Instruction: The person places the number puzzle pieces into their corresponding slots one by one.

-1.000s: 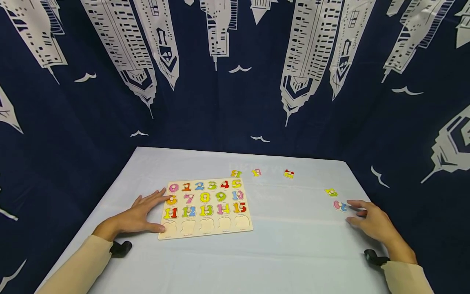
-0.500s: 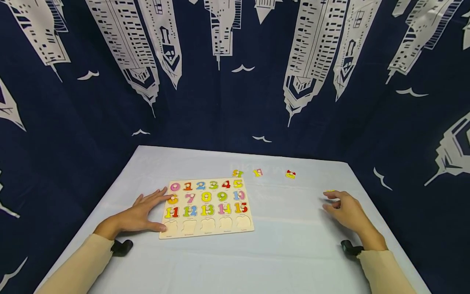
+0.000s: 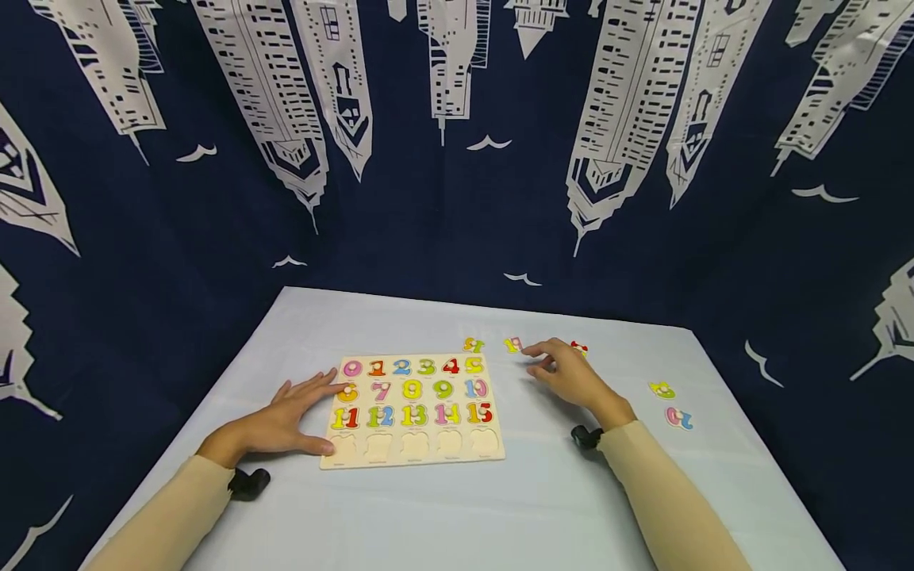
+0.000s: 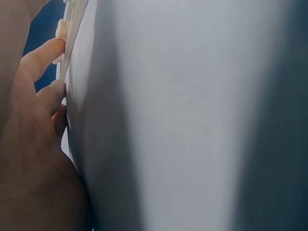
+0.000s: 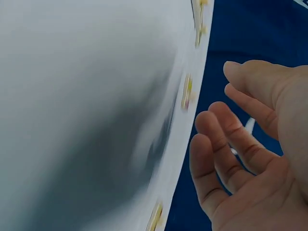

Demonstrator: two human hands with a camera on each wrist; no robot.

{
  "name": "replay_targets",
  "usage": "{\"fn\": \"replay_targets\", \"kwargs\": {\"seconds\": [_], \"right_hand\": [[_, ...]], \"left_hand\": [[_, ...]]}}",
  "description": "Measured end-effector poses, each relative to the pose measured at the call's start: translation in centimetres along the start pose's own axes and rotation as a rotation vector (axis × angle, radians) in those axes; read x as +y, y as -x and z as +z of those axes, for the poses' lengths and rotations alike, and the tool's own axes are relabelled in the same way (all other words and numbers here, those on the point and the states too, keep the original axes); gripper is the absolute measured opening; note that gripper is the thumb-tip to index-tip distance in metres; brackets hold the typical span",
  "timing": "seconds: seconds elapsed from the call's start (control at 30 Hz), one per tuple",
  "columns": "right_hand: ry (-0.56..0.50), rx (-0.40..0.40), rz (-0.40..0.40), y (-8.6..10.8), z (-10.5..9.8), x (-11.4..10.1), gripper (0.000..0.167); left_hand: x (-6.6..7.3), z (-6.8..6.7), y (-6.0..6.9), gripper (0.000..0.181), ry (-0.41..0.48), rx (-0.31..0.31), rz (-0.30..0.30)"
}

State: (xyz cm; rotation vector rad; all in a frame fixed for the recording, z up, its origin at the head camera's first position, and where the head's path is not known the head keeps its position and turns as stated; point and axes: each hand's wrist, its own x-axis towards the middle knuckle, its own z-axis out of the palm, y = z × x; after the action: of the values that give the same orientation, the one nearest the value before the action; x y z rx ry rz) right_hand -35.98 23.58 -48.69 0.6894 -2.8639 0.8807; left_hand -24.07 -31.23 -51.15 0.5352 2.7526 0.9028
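A wooden number puzzle board [image 3: 414, 440] lies left of the middle of the table, with pieces 0 to 15 seated and a bottom row of bare recesses. My left hand [image 3: 286, 416] rests spread on the board's left edge, its fingers [image 4: 45, 55] touching the rim in the left wrist view. My right hand [image 3: 571, 377] hovers with bent, parted fingers just right of a yellow and pink 19 piece [image 3: 513, 345]. Nothing shows between those fingers [image 5: 226, 125] in the right wrist view. A red and yellow piece [image 3: 580, 347] is partly hidden behind the right hand.
A green and orange piece [image 3: 474, 345] lies by the board's far right corner. Farther right on the white table [image 3: 428, 515] lie a yellow-green piece [image 3: 662, 389] and a pink and blue piece [image 3: 678, 418]. A dark blue patterned cloth [image 3: 428, 214] hangs behind.
My right hand has moved left from the pink and blue piece, past the yellow-green one, to beside the 19 piece. The left hand stays on the board. The view has shifted slightly.
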Motion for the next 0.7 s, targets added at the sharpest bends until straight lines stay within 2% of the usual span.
{"fn": "replay_targets", "kwargs": {"seconds": [0.2, 0.37, 0.53, 0.7], "right_hand": [[-0.027, -0.062, -0.055, -4.8, 2.2, -2.2, 0.035], [-0.012, -0.109, -0.079, -7.7, 3.6, -3.9, 0.036], [0.006, -0.135, -0.088, -9.5, 4.8, -4.7, 0.031], [0.04, -0.107, -0.069, -10.0, 5.8, -4.5, 0.024]], "left_hand": [[-0.1, -0.1, 0.0, 0.112, 0.012, -0.013, 0.001], [-0.4, -0.1, 0.1, 0.112, -0.005, -0.011, 0.005], [-0.5, -0.1, 0.0, 0.112, -0.01, -0.002, 0.005], [-0.3, -0.1, -0.1, 0.113, 0.001, -0.012, -0.002]]}}
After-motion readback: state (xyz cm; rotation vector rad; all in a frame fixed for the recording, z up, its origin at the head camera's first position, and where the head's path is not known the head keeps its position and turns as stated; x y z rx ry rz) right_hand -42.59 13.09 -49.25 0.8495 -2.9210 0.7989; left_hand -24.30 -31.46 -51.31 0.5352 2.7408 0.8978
